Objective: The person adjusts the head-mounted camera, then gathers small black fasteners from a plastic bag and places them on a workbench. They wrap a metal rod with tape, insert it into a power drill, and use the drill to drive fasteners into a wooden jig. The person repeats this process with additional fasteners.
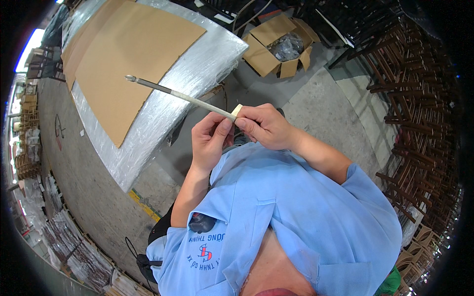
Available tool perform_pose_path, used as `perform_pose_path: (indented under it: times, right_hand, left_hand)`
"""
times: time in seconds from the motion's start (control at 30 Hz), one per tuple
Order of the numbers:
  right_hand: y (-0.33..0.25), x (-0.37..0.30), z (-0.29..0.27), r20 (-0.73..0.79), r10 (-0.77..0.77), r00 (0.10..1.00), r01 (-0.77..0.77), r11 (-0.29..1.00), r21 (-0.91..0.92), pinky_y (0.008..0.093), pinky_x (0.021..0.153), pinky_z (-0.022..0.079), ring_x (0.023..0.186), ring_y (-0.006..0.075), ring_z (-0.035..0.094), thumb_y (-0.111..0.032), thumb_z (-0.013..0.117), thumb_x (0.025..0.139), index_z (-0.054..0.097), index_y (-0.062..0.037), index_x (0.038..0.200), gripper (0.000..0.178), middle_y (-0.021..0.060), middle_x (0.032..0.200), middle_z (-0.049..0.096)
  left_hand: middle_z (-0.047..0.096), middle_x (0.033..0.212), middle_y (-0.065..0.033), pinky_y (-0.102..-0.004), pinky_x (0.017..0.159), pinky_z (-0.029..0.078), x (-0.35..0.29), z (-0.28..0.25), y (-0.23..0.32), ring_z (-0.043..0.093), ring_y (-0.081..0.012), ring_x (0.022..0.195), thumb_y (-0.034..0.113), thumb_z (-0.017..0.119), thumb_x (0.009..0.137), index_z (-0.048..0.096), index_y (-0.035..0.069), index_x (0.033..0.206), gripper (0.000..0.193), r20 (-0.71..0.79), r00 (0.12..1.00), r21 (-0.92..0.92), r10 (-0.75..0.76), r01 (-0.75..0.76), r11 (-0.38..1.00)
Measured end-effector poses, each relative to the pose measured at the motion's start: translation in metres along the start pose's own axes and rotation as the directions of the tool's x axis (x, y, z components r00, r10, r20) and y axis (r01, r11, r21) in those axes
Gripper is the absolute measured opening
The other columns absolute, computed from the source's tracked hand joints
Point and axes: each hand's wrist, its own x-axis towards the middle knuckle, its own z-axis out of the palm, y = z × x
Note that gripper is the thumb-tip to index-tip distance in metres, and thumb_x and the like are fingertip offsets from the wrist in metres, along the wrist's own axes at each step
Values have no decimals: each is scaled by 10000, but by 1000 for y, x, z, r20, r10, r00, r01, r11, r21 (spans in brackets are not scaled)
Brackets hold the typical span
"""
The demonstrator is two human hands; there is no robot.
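Note:
My left hand (211, 135) is closed, its thumb and fingers pinched around the near end of a long thin rod (190, 99). The rod slants up to the left, with a pale lower length, a darker grey section and a rounded silvery tip. Close beside it, my right hand (265, 126) is closed too, thumb against forefinger. A small pale yellow strip (237, 110), perhaps tape, stands out between the right fingers at the rod's end. My curled fingers hide the rest of the strip and the rod's very end.
Ahead to the left lies a large flat stack wrapped in clear film (185, 64), topped by a cardboard sheet (133, 44). Beyond it sits an open cardboard box (266, 32) holding plastic-wrapped items. Stacked brown wooden chair frames (405, 108) line the right side. Wrapped bundles (74, 246) stand left.

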Motion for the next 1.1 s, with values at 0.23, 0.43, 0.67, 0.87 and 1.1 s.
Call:
perform_pose_path:
  times: [0.23,0.43,0.67,0.87,1.1]
  right_hand:
    - [4,-5,-3,-7,159,987,-152,956,251,296,536,453,576,118,562,-171,651,1024,598,-21,935,182,46,686,611]
    - [9,-10,-7,-5,70,998,-67,971,231,239,504,441,575,58,572,-169,710,997,562,-37,903,220,6,705,623]
    - [5,-11,-7,-10,26,1000,-24,990,139,253,510,452,565,71,599,-172,674,1017,659,-28,917,175,22,695,648]
    - [5,-6,-7,15,6,1000,-8,994,110,264,520,473,571,85,624,-195,605,1054,698,-21,924,236,33,709,669]
    - [5,0,-11,91,7,996,-18,992,125,275,531,498,579,117,654,-206,558,1074,686,-15,918,277,56,723,692]
  left_hand:
    - [610,751,-10,-223,555,457,0,6,4,551,-73,631,155,606,1065,673,-19,1054,187,-21,999,-4,-30,30,1000]
    - [635,774,-9,-230,558,448,1,3,4,571,-75,645,181,637,1050,687,-25,1068,212,28,999,112,-23,20,994]
    - [631,782,-10,-222,552,468,-2,0,4,570,-67,636,159,646,1042,704,-24,1094,199,62,996,41,-60,57,998]
    - [630,794,-12,-214,547,486,-2,-5,4,585,-63,639,146,648,1038,710,-16,1098,184,62,993,-15,-103,104,994]
    - [639,789,-10,-213,544,478,-2,-6,9,587,-64,630,153,649,1039,708,-12,1099,185,49,992,-18,-120,121,992]
